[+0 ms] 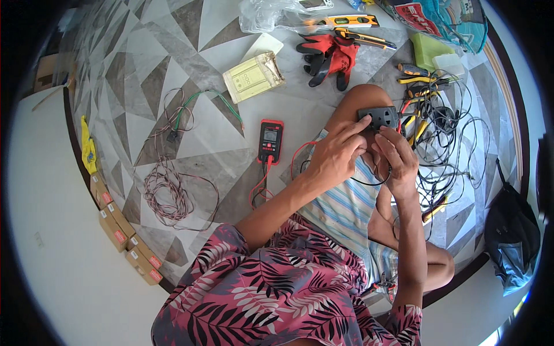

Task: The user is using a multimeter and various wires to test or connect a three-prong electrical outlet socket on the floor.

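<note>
A black socket block [381, 115] rests at my bent right knee. My left hand [340, 150] has its index fingertip on the block, other fingers curled over something hidden. My right hand [398, 161] is pinched at the block's lower edge, with a black lead looping beneath it; what its fingers grip is too hidden to name. To the left lies a red-and-black multimeter [270, 138] with red and black leads running from its bottom; a red lead [298, 151] arches toward my hands.
Coiled wires [173, 196] lie left; pliers [418, 83] and tangled black cables [461, 138] right. Red-black gloves [329, 60], a yellowish packet [253, 78], a level [352, 21] and a cutter lie ahead. Small cartons [115, 228] line the left wall; a black bag [508, 230] sits right.
</note>
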Available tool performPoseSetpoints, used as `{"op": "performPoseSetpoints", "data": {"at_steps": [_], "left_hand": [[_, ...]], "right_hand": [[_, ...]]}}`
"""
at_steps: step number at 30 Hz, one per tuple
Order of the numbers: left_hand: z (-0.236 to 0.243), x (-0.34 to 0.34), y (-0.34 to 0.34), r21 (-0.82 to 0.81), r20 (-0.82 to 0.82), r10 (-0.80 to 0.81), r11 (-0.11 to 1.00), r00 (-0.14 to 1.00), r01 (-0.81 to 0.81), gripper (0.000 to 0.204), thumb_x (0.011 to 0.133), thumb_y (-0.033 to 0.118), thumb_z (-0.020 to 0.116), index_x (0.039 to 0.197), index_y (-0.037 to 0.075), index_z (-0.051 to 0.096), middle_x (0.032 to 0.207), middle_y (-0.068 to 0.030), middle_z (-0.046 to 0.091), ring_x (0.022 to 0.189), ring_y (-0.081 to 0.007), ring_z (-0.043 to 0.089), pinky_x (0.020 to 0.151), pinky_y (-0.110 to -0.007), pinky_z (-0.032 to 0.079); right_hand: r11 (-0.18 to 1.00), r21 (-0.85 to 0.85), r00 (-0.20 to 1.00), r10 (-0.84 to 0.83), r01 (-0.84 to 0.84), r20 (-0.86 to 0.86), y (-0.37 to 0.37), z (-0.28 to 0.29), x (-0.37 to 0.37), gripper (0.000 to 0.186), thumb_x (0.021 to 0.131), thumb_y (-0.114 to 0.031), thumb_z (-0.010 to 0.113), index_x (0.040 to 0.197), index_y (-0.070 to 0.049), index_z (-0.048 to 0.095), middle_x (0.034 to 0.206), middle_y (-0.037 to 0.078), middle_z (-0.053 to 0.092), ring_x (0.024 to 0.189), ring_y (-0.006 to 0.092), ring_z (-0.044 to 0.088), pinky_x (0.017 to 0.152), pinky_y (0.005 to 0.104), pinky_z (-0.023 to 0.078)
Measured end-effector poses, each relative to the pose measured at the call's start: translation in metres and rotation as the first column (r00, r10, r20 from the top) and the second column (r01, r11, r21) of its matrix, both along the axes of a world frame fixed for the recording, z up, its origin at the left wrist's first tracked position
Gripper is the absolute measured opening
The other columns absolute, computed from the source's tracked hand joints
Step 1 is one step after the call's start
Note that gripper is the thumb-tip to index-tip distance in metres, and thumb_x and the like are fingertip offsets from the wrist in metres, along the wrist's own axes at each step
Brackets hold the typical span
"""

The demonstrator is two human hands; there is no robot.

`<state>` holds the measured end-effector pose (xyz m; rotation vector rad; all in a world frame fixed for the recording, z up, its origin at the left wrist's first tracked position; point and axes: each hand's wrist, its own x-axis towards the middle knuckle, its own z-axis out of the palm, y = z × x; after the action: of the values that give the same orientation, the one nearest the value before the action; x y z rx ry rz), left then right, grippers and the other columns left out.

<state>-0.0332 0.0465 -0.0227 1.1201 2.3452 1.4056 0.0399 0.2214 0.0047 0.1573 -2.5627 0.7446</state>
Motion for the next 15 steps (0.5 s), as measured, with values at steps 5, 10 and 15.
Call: {"op": "performPoseSetpoints", "data": {"at_steps": [5,10,15], "left_hand": [[-0.001,0.0,0.002,0.019,0.001,0.004,1.0,1.0,-0.004,0.01,0.083,-0.003,0.069,0.089,0.002,0.063,0.15,-0.0106,0.055,0.121,-0.0347,0.058,0.1,-0.044,0.051],[0.006,0.001,0.006,0.035,0.027,-0.012,0.999,1.0,0.011,0.01,0.083,-0.004,0.068,0.088,0.002,0.062,0.147,-0.0108,0.057,0.12,-0.0351,0.059,0.099,-0.044,0.051],[0.003,-0.002,-0.003,0.026,-0.029,0.018,1.0,0.999,-0.017,0.015,0.079,-0.004,0.071,0.086,0.005,0.062,0.145,-0.0064,0.059,0.118,-0.0306,0.062,0.091,-0.041,0.055]], "right_hand": [[1.0,0.007,1.0,0.006,-0.006,0.002,0.002,0.0,0.002,0.04,0.07,-0.001,0.085,0.106,-0.002,0.068,0.11,0.015,0.069,0.094,0.0337,0.072,0.077,0.0398,0.061],[0.999,0.035,0.998,-0.001,-0.001,0.067,0.01,0.003,0.005,0.039,0.071,-0.006,0.085,0.105,-0.004,0.068,0.107,0.014,0.068,0.093,0.0322,0.071,0.076,0.0404,0.059],[0.983,-0.185,0.998,-0.009,0.021,0.063,0.006,0.022,-0.007,0.027,0.08,-0.003,0.08,0.104,-0.002,0.067,0.105,0.013,0.067,0.091,0.0322,0.07,0.076,0.0401,0.057]]}}
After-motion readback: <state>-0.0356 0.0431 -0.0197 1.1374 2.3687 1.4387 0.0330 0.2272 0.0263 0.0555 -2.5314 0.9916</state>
